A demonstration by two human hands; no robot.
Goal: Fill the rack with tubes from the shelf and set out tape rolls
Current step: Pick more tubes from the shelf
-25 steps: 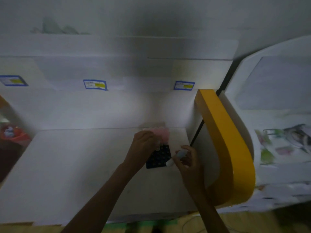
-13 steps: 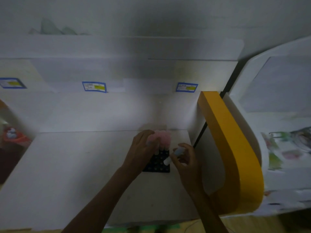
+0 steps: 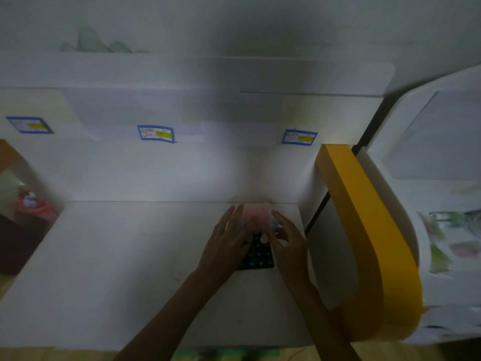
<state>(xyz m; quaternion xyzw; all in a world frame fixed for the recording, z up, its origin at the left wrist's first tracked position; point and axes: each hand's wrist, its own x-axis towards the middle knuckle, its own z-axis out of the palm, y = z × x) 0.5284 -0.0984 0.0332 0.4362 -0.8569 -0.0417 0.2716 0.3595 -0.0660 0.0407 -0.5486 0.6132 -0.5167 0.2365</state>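
- Black plastic tube rack [image 3: 257, 256] with a grid of round holes lies flat on the white work surface [image 3: 125, 269], towards its back right corner, close to the white back panel [image 3: 161, 173].
- Pale, blurred caps of small tubes [image 3: 256, 217], pinkish in this dim light, crowd the far end of the rack; their number cannot be told.
- One small whitish tube [image 3: 266, 237] stands tilted over the rack just in front of those caps, between the two hands.
- On the left side of the rack lies the left hand [image 3: 225, 246], its fingers stretched forward and fairly straight, the fingertips [image 3: 238, 212] reaching up beside the pink caps; whether they press on the rack or only rest against it cannot be told.
- At the rack's right edge, the right hand [image 3: 291, 243] has its fingers curled inward towards the whitish tube and appears to pinch it, though blur hides the exact contact.
- Both bare forearms come in from the bottom edge of the view.
- To the right of the surface, a curved yellow-edged side panel [image 3: 364, 230] rises and sweeps down towards the front.
- Three blue-bordered labels with yellow patches sit along the shelf edge [image 3: 234, 131] above the back panel; the middle label [image 3: 155, 133] is the clearest, but its print is unreadable.
- At the far left, something red [image 3: 36, 208] is partly visible, too blurred to identify.
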